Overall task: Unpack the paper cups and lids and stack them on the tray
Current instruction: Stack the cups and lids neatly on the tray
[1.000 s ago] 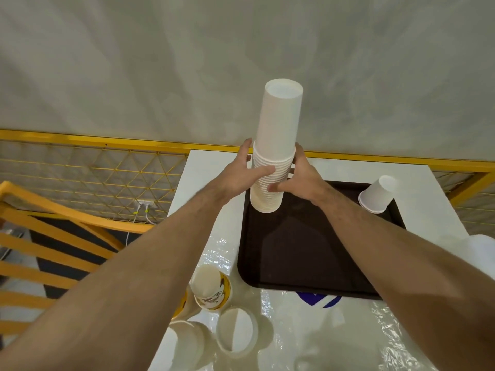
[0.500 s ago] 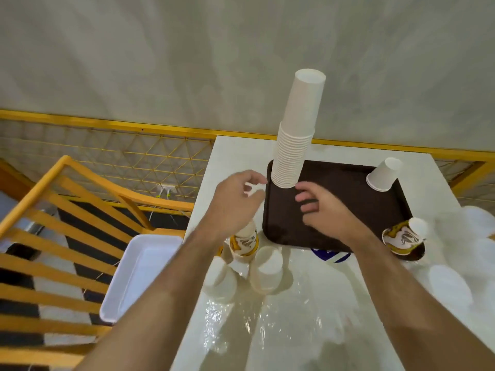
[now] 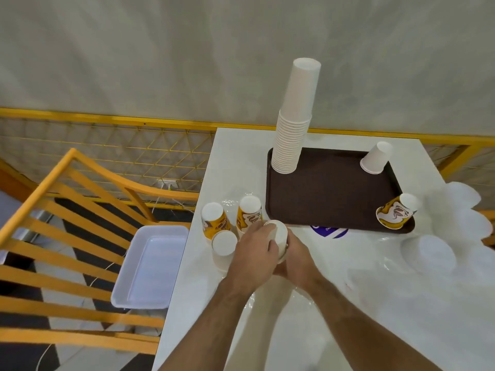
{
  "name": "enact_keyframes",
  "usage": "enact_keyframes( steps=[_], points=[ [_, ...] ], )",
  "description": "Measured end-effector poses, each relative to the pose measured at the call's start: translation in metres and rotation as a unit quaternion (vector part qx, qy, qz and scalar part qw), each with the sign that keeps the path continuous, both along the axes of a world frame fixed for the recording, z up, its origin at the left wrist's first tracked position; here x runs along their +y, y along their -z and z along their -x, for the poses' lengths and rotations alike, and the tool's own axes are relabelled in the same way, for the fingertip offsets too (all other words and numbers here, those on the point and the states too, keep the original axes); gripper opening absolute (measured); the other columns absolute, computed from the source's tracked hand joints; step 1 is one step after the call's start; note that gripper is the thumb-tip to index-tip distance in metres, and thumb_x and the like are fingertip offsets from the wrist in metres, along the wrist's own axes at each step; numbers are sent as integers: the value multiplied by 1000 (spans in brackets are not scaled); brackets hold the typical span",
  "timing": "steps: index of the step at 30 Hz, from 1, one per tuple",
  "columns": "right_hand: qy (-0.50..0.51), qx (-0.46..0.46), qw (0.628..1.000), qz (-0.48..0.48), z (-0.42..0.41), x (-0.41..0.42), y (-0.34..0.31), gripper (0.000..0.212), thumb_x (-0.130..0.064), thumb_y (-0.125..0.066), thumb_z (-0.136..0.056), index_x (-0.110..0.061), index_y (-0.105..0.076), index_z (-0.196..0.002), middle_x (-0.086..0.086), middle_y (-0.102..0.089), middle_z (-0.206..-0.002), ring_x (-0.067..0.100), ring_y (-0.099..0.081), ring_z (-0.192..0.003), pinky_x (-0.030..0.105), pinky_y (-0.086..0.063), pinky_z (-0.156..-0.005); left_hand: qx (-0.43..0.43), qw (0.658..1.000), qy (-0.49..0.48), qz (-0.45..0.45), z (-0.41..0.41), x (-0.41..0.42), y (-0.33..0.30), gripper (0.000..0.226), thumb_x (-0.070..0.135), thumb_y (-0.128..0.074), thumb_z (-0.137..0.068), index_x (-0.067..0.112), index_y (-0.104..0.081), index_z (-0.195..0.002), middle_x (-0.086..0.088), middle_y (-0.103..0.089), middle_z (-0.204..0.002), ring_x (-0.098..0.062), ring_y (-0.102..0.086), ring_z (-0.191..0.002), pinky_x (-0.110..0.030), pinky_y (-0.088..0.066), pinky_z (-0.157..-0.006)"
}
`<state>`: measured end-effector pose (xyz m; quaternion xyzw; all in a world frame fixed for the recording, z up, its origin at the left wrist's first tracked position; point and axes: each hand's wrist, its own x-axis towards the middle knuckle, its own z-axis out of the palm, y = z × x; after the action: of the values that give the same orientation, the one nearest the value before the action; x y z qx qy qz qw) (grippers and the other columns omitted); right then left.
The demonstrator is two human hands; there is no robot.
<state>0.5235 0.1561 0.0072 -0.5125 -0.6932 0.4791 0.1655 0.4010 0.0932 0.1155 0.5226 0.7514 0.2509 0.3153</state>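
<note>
Both hands have come back from the tall stack (image 3: 293, 124) on the tray (image 3: 332, 194). Left hand (image 3: 253, 259) and right hand (image 3: 297, 261) wrap one white cup (image 3: 278, 232) on the desk (image 3: 348, 303). They should lift it straight and squeeze softly.

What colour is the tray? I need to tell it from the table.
Dark brown tray, clearest in the head view.

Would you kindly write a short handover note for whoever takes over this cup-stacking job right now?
Left hand and right hand both grip a white cup on the table, near the tray's front-left corner.
Done: tall white stack at the tray's back-left; single white cup back-right; printed cup front-right.
Left: three upturned cups beside the hands, lids at right, still off the tray.
</note>
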Motion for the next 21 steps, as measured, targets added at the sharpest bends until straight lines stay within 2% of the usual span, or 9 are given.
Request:
enact_keyframes(
  steps=[2,4,7,9,15,18,21],
  points=[
    [6,-12,1000,-7,5,-2,3,79,-25,-93,-67,-37,-51,-132,-33,-56,-110,-3,-59,-100,4,-42,-82,-12,1000,-13,0,-2,-1,4,43,15,-48,-101,26,-49,-143,8,-43,-152,-15,-40,-137,-30,-32,-113],
    [19,-25,999,10,6,0,7,76,-27,-92,-69,-39,-50,-131,-35,-53,-107,1,-57,-99,17,-46,-92,-43,998,-34,-8,-2,-1,8,47,13,-49,-100,28,-47,-144,8,-46,-149,-14,-44,-135,-31,-35,-113],
    [26,-25,999,14,3,3,10,83,-27,-94,-62,-52,-46,-125,-33,-61,-109,6,-61,-103,30,-52,-95,-114,990,-80,-6,-1,2,12,51,12,-49,-100,29,-41,-148,6,-48,-148,-18,-45,-136,-39,-38,-115],
    [37,-14,999,15,1,5,8,90,-27,-94,-57,-50,-46,-130,-25,-65,-115,9,-63,-107,36,-55,-94,-157,982,-103,-3,-1,2,14,52,16,-48,-103,29,-36,-151,5,-46,-151,-20,-43,-139,-44,-36,-116],
    [104,17,994,20,-10,12,-4,91,-26,-96,-56,-32,-49,-134,-11,-63,-120,16,-61,-114,46,-56,-98,-255,953,-160,41,-9,0,21,48,23,-47,-104,32,-38,-151,5,-42,-153,-22,-40,-141,-45,-35,-116],
    [127,50,990,20,-19,18,-13,87,-21,-96,-57,-28,-52,-131,-9,-66,-115,14,-63,-110,43,-58,-94,-319,932,-159,65,-15,2,24,45,23,-47,-103,37,-43,-146,9,-51,-142,-19,-49,-130,-38,-43,-107],
    [152,80,985,14,-27,26,-27,88,-24,-96,-53,-30,-54,-129,-11,-68,-114,12,-65,-109,38,-59,-91,-367,918,-139,56,-21,10,26,41,16,-48,-99,37,-57,-132,8,-65,-128,-13,-60,-117,-29,-49,-98]
  ],
)
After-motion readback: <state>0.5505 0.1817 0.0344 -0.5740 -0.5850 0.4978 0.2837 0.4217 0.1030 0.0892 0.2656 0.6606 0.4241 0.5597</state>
